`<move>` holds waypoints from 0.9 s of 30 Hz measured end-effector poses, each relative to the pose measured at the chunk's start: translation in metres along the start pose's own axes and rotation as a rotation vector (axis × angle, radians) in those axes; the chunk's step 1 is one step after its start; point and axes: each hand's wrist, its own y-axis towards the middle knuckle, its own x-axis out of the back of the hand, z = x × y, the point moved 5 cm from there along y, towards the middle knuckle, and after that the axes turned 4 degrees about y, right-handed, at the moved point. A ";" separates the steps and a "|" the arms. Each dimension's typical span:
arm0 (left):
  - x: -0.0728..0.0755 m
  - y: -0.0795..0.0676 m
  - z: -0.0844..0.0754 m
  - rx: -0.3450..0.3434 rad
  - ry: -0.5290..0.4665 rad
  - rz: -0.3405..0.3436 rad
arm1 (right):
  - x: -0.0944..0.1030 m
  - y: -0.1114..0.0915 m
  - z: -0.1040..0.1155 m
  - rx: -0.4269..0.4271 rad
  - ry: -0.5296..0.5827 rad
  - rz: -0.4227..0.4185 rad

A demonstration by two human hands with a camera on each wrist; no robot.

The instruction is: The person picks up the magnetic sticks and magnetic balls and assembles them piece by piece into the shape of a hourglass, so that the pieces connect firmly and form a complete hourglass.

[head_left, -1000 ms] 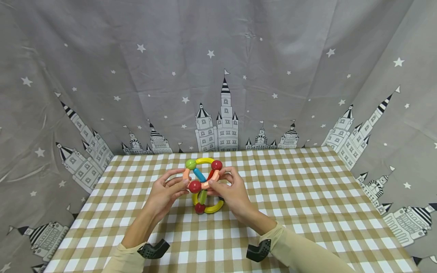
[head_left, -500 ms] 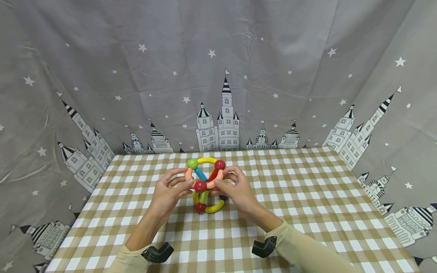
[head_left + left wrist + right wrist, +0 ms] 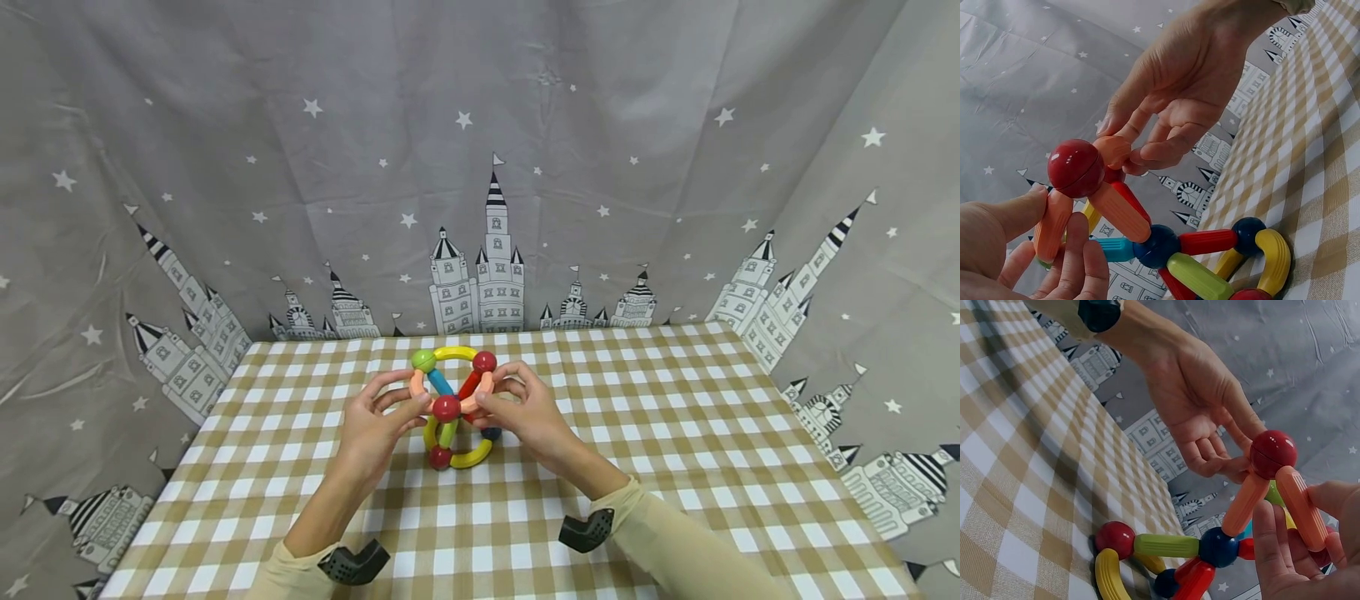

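Note:
A two-tier figure of magnetic rods and balls stands on the checked tablecloth in the head view. Its upper ring has a green ball (image 3: pixel 423 360), a far red ball (image 3: pixel 484 362) and a near red ball (image 3: pixel 447 407). My left hand (image 3: pixel 377 429) pinches the left orange curved rod (image 3: pixel 1055 225) between thumb and fingers. On the other side, my right hand (image 3: pixel 531 421) pinches the right orange curved rod (image 3: pixel 1300 509). Both rods meet the near red ball. Straight rods join a central dark blue ball (image 3: pixel 1156 246), partly hidden in the head view.
The figure's lower ring of yellow curved rods (image 3: pixel 472 455) rests on the tablecloth (image 3: pixel 675 467), with a low red ball (image 3: pixel 440 457) at its near side. Behind the table hangs a grey curtain (image 3: pixel 600 100) printed with castles and stars.
The upper ring and both hands have shifted slightly to the right. The near red ball moved right with them. The lower ring has stayed put, and both hands keep their pinch.

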 end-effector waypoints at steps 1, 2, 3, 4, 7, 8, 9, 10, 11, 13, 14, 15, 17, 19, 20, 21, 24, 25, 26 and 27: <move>0.000 0.000 0.000 0.001 0.002 0.000 | 0.000 0.000 0.000 -0.001 0.000 0.001; 0.001 0.000 0.000 0.003 0.004 -0.001 | 0.000 0.001 0.000 -0.002 0.002 0.002; 0.001 0.000 0.000 0.004 0.005 0.000 | 0.000 0.001 -0.001 -0.003 0.004 0.006; 0.001 0.000 0.000 0.005 0.007 -0.001 | 0.000 0.001 -0.001 -0.004 0.005 0.006; 0.000 0.000 0.000 0.005 0.001 0.001 | 0.000 0.001 -0.001 -0.002 0.001 0.007; -0.001 0.000 0.000 0.004 0.001 0.004 | 0.000 0.000 -0.001 -0.003 -0.001 0.006; -0.001 0.000 0.001 0.004 0.001 0.005 | 0.001 0.000 -0.001 -0.004 -0.004 0.006; -0.001 -0.001 0.000 0.004 0.000 0.006 | 0.001 0.000 -0.001 -0.005 -0.008 0.003; -0.001 -0.001 0.001 0.004 0.000 0.008 | 0.001 -0.001 -0.001 -0.007 -0.010 0.003; -0.001 -0.001 0.000 0.001 0.002 0.008 | 0.000 -0.001 0.000 -0.008 -0.016 0.005; -0.001 -0.001 0.000 -0.003 0.003 0.006 | 0.000 0.000 0.000 -0.006 -0.018 0.007; -0.001 -0.001 0.000 -0.005 0.000 0.004 | 0.000 0.000 0.001 -0.004 -0.022 0.009; -0.001 -0.001 0.000 -0.010 -0.003 0.005 | 0.000 0.000 0.002 0.002 -0.030 0.011; -0.001 -0.001 -0.001 -0.011 -0.007 0.005 | 0.000 0.000 0.002 0.004 -0.036 0.012; -0.001 -0.001 -0.001 -0.010 -0.007 0.006 | 0.000 0.000 0.003 0.003 -0.039 0.012; -0.001 -0.001 -0.001 -0.009 -0.008 0.009 | 0.000 -0.001 0.003 0.001 -0.042 0.012; 0.000 -0.002 -0.001 -0.002 0.012 0.024 | 0.003 -0.002 0.004 -0.005 -0.085 0.016; 0.001 -0.002 -0.002 0.000 0.021 0.035 | 0.004 -0.002 0.004 -0.006 -0.114 0.016; 0.002 -0.002 -0.002 0.004 0.038 0.047 | 0.005 -0.002 0.005 -0.003 -0.139 0.022; 0.003 -0.002 -0.003 0.006 0.053 0.066 | 0.007 -0.003 0.006 -0.002 -0.165 0.029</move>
